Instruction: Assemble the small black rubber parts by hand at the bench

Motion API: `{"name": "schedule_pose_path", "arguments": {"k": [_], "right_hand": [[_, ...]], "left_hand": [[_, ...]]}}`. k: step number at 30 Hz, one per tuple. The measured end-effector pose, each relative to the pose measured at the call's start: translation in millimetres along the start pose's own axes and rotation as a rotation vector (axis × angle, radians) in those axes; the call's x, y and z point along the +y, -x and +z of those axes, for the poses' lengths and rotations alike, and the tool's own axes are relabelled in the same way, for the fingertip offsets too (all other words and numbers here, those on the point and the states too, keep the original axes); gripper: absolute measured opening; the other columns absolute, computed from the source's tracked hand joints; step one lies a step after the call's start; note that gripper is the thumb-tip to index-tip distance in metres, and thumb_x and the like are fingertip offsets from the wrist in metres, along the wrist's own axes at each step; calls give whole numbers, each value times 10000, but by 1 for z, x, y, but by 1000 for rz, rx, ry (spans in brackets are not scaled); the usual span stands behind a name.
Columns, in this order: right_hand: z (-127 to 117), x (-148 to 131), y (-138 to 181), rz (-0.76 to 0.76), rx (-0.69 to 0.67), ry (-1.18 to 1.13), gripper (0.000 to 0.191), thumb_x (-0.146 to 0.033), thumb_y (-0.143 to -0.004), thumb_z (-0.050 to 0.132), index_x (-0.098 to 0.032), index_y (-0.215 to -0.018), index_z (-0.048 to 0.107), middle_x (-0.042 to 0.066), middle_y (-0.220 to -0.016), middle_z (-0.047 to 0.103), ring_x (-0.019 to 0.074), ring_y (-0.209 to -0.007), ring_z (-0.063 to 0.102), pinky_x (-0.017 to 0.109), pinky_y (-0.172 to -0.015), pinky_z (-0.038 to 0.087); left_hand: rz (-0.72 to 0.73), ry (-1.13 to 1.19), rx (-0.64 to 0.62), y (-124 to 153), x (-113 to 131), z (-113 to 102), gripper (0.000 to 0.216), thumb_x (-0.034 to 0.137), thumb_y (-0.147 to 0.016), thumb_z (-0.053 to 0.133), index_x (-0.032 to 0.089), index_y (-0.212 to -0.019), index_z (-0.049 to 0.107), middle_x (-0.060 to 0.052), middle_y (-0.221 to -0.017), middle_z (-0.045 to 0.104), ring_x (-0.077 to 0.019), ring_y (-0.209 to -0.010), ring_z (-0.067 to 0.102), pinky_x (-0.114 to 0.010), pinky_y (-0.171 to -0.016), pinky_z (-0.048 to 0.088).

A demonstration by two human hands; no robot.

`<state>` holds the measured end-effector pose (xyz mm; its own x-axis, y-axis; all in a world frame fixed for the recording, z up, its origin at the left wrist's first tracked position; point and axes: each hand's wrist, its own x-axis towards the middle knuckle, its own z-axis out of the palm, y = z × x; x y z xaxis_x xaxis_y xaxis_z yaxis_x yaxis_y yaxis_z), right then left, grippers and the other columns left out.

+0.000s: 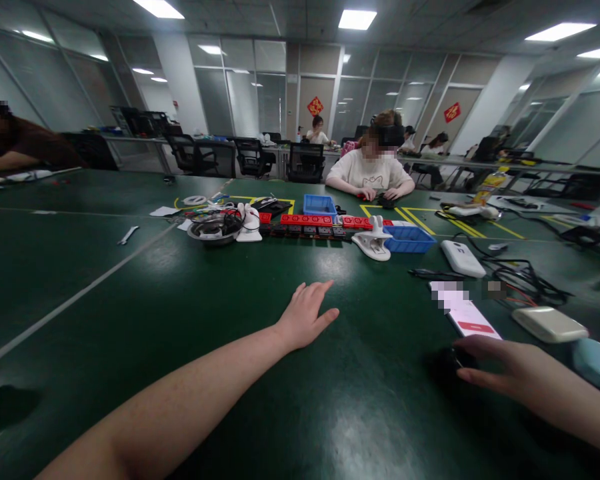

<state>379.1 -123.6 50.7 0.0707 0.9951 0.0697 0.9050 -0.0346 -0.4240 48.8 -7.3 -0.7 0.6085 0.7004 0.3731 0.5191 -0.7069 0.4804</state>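
My left hand (pixel 306 315) lies flat on the dark green table (pixel 180 320), fingers stretched forward and empty. My right hand (pixel 510 371) reaches in from the right, fingers extended, its tips touching a small black object (pixel 447 361) on the table. Just beyond it lies a white phone (pixel 467 315) with a red bar on its screen.
Farther back lie red and black modules in a row (pixel 305 225), two blue bins (pixel 409 239), a white clamp (pixel 373 243), a metal bowl (pixel 214 230), power banks (pixel 549 323) and tangled cables (pixel 520 277). A person sits opposite; another arm rests far left.
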Motion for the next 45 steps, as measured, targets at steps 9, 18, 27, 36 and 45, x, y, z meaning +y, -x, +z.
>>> {"name": "schedule_pose_path", "arguments": {"k": [9,18,27,36,45], "right_hand": [[66,-148,-59,-254,-118,126,225,-349,-680,701,-220,-853,638,21,-735,668,205,-662,635,256,-514,440],[121,-184,-107,-410,40,51,268,-339,-850,522,-178,-1060,569,69,-906,596,192,-819,576,272,-671,432],[138,-182,-140,-540,70,-34,331,-280,-835,517,-148,-1137,530,72,-932,569,187,-855,554,296,-763,457],[149,-180,-142,-565,172,-86,363,-266,-795,513,-131,-1131,530,131,-1033,508,255,-948,489,402,-830,441],[148,-179,-141,-588,205,-131,280,-315,-795,554,-163,-1028,591,91,-877,545,236,-823,512,388,-733,446]], "left_hand": [[6,-6,101,1,-1,0,515,498,-919,229,160,-1300,305,-98,-1274,439,-204,-1200,374,-440,-1057,192],[-129,-81,27,-16,-44,-41,472,466,-916,293,130,-1210,444,-115,-1215,490,-229,-1156,428,-411,-991,316],[-139,-143,-119,-26,-77,-37,341,431,-686,647,157,-882,594,-52,-859,600,-238,-827,569,-340,-733,457],[-199,-173,-55,-29,-83,-28,283,363,-666,649,174,-848,542,-48,-855,564,-239,-828,529,-346,-734,429],[-181,-144,-65,-26,-77,-27,253,347,-660,652,174,-800,532,-41,-822,549,-241,-828,522,-361,-753,423]]}}
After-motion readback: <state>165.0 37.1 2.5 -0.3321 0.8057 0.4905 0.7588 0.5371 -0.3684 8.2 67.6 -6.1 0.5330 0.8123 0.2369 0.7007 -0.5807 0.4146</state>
